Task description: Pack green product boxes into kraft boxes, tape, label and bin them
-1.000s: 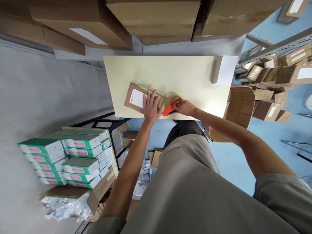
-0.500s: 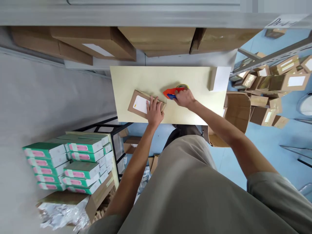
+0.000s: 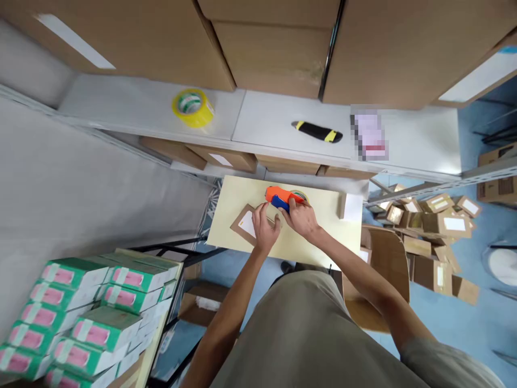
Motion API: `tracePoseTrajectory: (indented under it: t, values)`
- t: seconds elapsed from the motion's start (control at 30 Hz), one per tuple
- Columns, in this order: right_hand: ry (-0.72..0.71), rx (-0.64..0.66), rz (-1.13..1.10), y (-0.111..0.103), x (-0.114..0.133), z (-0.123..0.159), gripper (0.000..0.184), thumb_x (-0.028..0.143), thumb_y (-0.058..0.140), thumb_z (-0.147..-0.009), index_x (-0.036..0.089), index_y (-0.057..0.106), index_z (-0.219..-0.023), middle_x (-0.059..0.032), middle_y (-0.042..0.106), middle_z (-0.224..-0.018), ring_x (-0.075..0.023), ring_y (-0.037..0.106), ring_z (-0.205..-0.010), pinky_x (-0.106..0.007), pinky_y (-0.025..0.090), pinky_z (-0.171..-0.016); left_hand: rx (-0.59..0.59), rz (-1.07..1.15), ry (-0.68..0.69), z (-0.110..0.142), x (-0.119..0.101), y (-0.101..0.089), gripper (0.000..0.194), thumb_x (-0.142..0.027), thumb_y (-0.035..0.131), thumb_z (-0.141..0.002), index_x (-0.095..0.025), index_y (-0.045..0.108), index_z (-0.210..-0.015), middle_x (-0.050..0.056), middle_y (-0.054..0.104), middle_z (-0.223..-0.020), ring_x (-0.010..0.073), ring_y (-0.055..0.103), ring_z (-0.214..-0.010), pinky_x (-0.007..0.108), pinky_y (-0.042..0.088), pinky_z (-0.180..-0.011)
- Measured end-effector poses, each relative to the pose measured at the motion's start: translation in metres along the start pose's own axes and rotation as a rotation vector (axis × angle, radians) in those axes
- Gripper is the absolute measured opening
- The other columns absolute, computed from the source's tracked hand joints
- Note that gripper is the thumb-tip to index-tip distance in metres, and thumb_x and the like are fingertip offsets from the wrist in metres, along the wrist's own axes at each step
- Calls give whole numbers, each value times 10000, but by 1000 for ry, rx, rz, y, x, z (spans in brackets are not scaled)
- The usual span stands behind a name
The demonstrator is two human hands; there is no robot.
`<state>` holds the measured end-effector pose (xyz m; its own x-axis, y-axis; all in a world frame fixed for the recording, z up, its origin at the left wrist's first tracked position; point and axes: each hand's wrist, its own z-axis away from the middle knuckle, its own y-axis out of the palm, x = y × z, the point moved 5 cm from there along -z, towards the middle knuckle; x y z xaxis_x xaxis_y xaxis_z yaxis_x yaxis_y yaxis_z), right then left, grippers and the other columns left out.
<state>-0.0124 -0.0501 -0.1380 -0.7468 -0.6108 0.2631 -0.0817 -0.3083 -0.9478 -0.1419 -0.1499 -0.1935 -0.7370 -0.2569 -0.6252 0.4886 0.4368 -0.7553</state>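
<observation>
My right hand [image 3: 302, 217] is wrapped round an orange and blue tape dispenser [image 3: 279, 195], which is held above the pale table [image 3: 226, 194]. Part of a tape roll shows behind its handle. A flat brown cardboard box [image 3: 238, 226] with a white label lies at an angle on the table. Over the right part of this box is my left hand [image 3: 265, 226], its thumb and fingers apart, near the dispenser's front end. The hand covers part of the box, and I cannot tell whether it touches it.
A yellow tape roll [image 3: 194, 108], a black and yellow utility knife [image 3: 318, 131] and a blurred-out item [image 3: 369, 134] lie on the grey shelf [image 3: 262, 118]. A white box [image 3: 351, 207] stands at the table's right end. Green boxes [image 3: 109, 328] are stacked lower left; an open carton [image 3: 388, 264] stands right.
My view has tilted up, bringing the upper shelf into sight. My left hand, which was lying flat on the cardboard box, has changed to spread, curved fingers. The dispenser has turned and appears raised.
</observation>
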Motion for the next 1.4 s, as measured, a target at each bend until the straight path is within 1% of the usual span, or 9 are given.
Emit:
tracePoseTrajectory:
  t: [0.13,0.33,0.47,0.57,0.7,0.83,0.97,1.2,1.4]
  values:
    - [-55,-356,76,-94,17,-40,636,456,195,-1205,58,583,-1514,-270,817,-1115,-391,804,-1029,-533,604,-1056,-277,79,153,-77,-66,-49,600,-390,445,-1170,-246,448,-1753,230,569,-1696,331,543,-1629,528,469,-1364]
    - [-195,-562,71,-164,19,-170,559,324,302,-1178,-40,505,-1550,-292,765,-1204,-409,762,-1135,-645,526,-1147,-154,187,242,-179,-93,-77,607,-296,486,-1120,-226,517,-1722,141,585,-1740,330,473,-1689,541,345,-1450]
    - [-108,-417,73,-158,8,-219,482,218,406,-1129,-88,601,-1447,-324,770,-1205,-398,746,-1185,-638,490,-1201,-72,152,114,-155,-49,-53,607,-274,538,-1081,-207,564,-1684,155,621,-1708,345,527,-1656,564,401,-1429]
    - [-112,-496,55,-153,10,-189,554,264,328,-1184,-82,549,-1556,-359,692,-1426,-433,650,-1389,-685,436,-1241,39,72,-81,-98,8,-21,604,-270,595,-1043,-161,600,-1637,205,655,-1661,387,550,-1635,601,419,-1414]
    - [-122,-551,-123,-87,-1,-102,643,419,240,-1235,59,474,-1714,-296,532,-1703,-424,523,-1538,-620,424,-1287,268,-8,-311,5,75,14,668,-271,606,-1024,-64,537,-1655,291,588,-1699,431,485,-1678,633,366,-1427]
    - [39,-179,-550,73,-29,-11,763,608,205,-1215,92,574,-1638,-285,669,-1573,-408,634,-1489,-630,515,-1259,417,-40,-288,85,95,29,724,-263,567,-1043,-73,424,-1728,251,350,-1871,394,227,-1799,618,274,-1462]
    - [356,304,-838,201,-38,57,798,702,328,-1178,98,650,-1588,-274,702,-1579,-389,694,-1476,-587,526,-1286,447,-91,-219,108,88,29,761,-271,523,-1084,-136,304,-1800,187,216,-1932,352,59,-1828,632,209,-1478]
    - [349,381,-1146,226,-8,35,796,749,268,-1180,222,627,-1656,-102,658,-1693,-290,578,-1629,-471,399,-1402,527,-161,-230,99,81,23,776,-334,511,-1111,-121,266,-1815,213,199,-1930,387,67,-1822,656,211,-1469]
    - [351,490,-1135,234,4,0,621,630,361,-1214,209,744,-1463,-136,718,-1606,-309,587,-1605,-480,381,-1399,578,-197,-224,95,72,16,719,-394,507,-1124,-103,382,-1770,213,265,-1913,407,147,-1814,626,262,-1458]
